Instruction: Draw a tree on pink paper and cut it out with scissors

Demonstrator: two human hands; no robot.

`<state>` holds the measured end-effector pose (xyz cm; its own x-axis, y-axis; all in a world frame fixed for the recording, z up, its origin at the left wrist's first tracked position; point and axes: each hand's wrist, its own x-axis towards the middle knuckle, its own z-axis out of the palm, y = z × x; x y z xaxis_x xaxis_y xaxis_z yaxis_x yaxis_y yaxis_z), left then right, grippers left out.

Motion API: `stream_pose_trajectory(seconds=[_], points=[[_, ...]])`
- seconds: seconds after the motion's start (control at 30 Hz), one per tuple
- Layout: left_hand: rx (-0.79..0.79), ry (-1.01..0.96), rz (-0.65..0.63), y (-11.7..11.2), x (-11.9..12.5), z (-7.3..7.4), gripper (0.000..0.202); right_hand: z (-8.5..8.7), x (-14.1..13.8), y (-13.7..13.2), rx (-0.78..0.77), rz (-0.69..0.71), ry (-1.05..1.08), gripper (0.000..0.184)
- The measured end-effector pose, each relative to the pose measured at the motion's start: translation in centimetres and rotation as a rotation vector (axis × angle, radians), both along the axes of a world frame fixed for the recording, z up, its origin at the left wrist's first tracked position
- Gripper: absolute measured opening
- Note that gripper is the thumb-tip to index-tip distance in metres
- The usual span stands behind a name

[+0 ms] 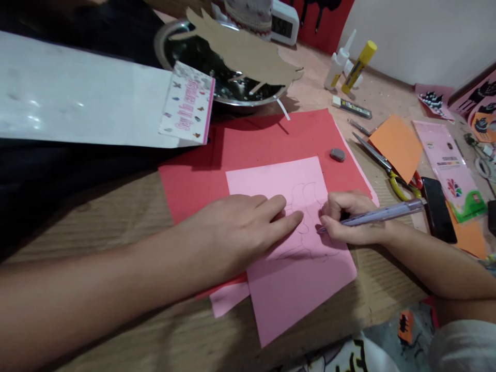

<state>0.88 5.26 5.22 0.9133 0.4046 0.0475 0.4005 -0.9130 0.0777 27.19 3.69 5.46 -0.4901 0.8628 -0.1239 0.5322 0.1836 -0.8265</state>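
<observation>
A pink sheet of paper point(298, 294) lies over a red sheet point(248, 139) on the table. Thin curved pencil-like lines form a drawing on its upper half. My left hand point(251, 222) rests flat on the pink paper at the left of the drawing, fingers stretched out. At the drawing's right side, my right hand point(346, 217) is closed around a light purple pen-shaped writing tool point(387, 213), its tip touching or very close to the paper. A small grey eraser point(337, 154) sits on the red sheet above my right hand.
Scissors point(374, 155), partly under an orange paper point(399, 147), lie at the right beside a black phone point(439, 209). A glue stick point(359, 67) and a white glue bottle point(339, 64) stand behind. A metal bowl point(248, 103) carries a cardboard cutout point(244, 49); a white board point(85, 93) extends leftward.
</observation>
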Motion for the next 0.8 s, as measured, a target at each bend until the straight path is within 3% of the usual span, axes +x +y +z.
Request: stream_pose_trajectory(seconds=[0.23,0.4,0.53,0.63,0.73,0.8], points=[[0.005,0.033,0.020,0.0,0.1,0.3,0.048,0.3,-0.1,-0.1,-0.005,-0.030,-0.056,0.032],[0.009,0.005,-0.006,0.0,0.1,0.1,0.046,0.3,-0.2,0.0,0.009,0.026,-0.012,0.030],[0.035,-0.011,0.007,0.4,0.0,-0.2,0.036,0.0,0.0,0.1,-0.118,-0.017,0.128,0.034],[0.117,-0.081,0.175,1.3,-0.3,-0.4,0.034,-0.1,0.2,0.3,-0.227,-0.126,0.276,0.039],[0.068,-0.093,0.365,2.4,-0.5,-0.5,0.063,-0.4,0.4,0.7,-0.313,-0.198,0.394,0.044],[-0.020,-0.039,0.414,2.9,-0.2,-0.3,0.080,-0.9,0.5,1.0,-0.357,-0.223,0.462,0.048]])
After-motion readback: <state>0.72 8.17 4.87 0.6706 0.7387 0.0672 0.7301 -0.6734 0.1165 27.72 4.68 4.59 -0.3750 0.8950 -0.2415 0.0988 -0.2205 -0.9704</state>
